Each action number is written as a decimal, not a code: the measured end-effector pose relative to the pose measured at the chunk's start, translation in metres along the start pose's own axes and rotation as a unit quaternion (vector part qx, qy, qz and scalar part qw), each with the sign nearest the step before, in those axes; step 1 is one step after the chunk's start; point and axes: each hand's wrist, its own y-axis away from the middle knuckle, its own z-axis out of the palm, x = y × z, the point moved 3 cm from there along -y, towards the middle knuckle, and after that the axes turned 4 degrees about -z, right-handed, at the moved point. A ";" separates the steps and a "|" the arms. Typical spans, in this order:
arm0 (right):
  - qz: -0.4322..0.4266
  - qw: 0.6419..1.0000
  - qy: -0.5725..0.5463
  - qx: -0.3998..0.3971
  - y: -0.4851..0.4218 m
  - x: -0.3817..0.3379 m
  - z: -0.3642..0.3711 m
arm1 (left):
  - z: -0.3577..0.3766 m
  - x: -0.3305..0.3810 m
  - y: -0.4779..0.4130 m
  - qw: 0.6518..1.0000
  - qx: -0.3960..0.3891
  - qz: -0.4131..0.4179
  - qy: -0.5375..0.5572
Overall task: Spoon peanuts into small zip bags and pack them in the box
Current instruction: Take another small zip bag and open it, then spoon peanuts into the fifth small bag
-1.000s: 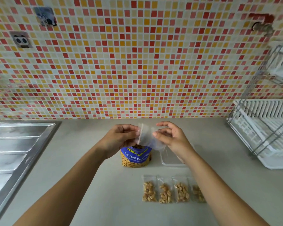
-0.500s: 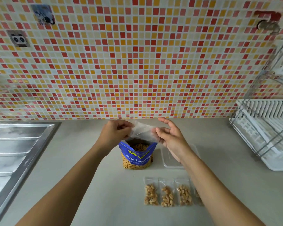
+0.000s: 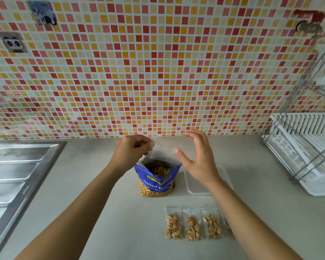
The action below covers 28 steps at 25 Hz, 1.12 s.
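My left hand [image 3: 132, 151] pinches the left edge of an empty clear zip bag [image 3: 164, 149], held above the open blue bag of salted peanuts [image 3: 158, 181] on the counter. My right hand [image 3: 197, 156] is just right of the zip bag with its fingers spread and relaxed; its thumb tip is at the bag's right edge. A clear plastic box [image 3: 197, 190] lies behind my right wrist, partly hidden. Several filled zip bags of peanuts [image 3: 192, 227] lie in a row near the front, the rightmost one mostly behind my right forearm.
A steel sink drainboard [image 3: 17, 175] takes up the left side. A white dish rack [image 3: 304, 147] with wire frame stands at the right. The mosaic tile wall [image 3: 158, 72] rises right behind the counter [image 3: 83, 184].
My right hand has let go of the zip bag's right edge and opened its fingers. My left hand still pinches the bag, which has been lifted slightly toward the wall.
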 end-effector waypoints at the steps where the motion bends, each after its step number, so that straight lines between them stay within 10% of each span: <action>1: -0.048 0.996 0.042 -0.055 -0.001 -0.006 0.004 | 0.001 0.001 0.001 1.000 -0.020 0.003 0.008; 4: -0.058 0.980 0.110 -0.156 -0.001 -0.017 0.018 | 0.007 0.005 0.003 0.997 -0.067 -0.001 0.032; 17: -0.038 0.994 0.032 -0.102 0.001 -0.016 0.024 | 0.014 0.009 -0.001 0.992 -0.041 0.062 -0.099; 28: 0.185 0.966 -0.155 -0.090 0.022 0.010 0.023 | 0.004 -0.025 -0.005 0.974 -0.053 -0.029 -0.219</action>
